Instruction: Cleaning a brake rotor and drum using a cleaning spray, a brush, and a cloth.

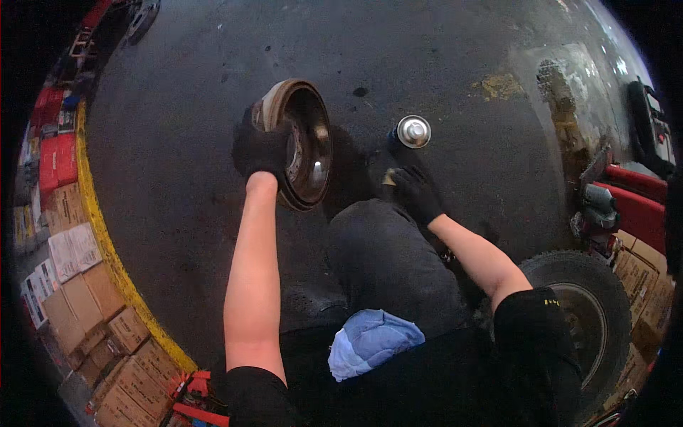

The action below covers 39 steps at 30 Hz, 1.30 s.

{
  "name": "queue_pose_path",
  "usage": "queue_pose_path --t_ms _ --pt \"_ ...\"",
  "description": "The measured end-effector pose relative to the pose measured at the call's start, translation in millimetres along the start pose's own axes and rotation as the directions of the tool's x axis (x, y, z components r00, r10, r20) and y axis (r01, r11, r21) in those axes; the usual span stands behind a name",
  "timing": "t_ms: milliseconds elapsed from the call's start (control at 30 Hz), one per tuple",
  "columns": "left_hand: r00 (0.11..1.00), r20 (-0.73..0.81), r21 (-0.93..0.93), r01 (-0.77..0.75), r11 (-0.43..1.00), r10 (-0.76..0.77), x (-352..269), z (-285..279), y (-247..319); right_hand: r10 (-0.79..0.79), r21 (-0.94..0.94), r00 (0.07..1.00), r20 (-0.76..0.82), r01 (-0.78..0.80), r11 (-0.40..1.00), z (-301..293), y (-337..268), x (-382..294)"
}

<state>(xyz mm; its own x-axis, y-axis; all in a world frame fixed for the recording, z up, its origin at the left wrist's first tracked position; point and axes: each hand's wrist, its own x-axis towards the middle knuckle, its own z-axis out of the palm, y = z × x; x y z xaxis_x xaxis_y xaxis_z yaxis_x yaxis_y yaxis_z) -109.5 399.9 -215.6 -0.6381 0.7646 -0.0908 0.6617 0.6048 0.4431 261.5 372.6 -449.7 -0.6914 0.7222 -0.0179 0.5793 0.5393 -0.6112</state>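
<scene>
A metal brake drum [320, 176] stands on edge on the dark floor, its hollow side facing right. My left hand [261, 147], in a black glove, grips the drum's left side; its fingers are partly blurred. To the right of the drum, my black-gloved right hand [419, 195] pinches a small tan piece [389, 177], possibly abrasive paper. An upright aerosol can [414, 132], seen from above, is on the floor just beyond that hand. A blue cloth [376, 341] lies against my dark clothing.
Cardboard boxes [90, 299] line the left side behind a yellow-painted edge [114, 256]. At the lower right is a wheel with a tire [613, 320]. A red metal arm [635, 203] projects nearby. Dark stains mark the concrete floor [400, 64].
</scene>
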Motion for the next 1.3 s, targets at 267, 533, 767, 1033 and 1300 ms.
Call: queue_pose_path --t_ms 267,533,767,1033,1300 --pt "0.998 0.013 -0.022 0.064 0.998 -0.064 19 -6 -78 0.387 -0.289 0.914 0.120 -0.341 0.895 -54 -18 -16" --pt "0.977 -0.019 -0.175 0.207 0.963 -0.214 14 -4 -60 0.087 0.216 0.875 -0.476 0.020 0.976 -76 -61 86" --pt "0.971 0.016 -0.068 0.238 0.969 -0.238 31 -3 -48 0.049 0.198 0.833 -0.551 0.073 0.978 -77 -56 111" --pt "0.995 0.020 -0.049 0.095 0.994 -0.094 50 23 -76 -0.155 0.038 0.807 -0.570 0.215 0.976 -89 -44 130" --pt "0.991 0.008 -0.173 0.136 0.976 -0.137 32 36 -102 -0.106 0.139 0.871 -0.480 0.195 0.971 -95 -30 162"
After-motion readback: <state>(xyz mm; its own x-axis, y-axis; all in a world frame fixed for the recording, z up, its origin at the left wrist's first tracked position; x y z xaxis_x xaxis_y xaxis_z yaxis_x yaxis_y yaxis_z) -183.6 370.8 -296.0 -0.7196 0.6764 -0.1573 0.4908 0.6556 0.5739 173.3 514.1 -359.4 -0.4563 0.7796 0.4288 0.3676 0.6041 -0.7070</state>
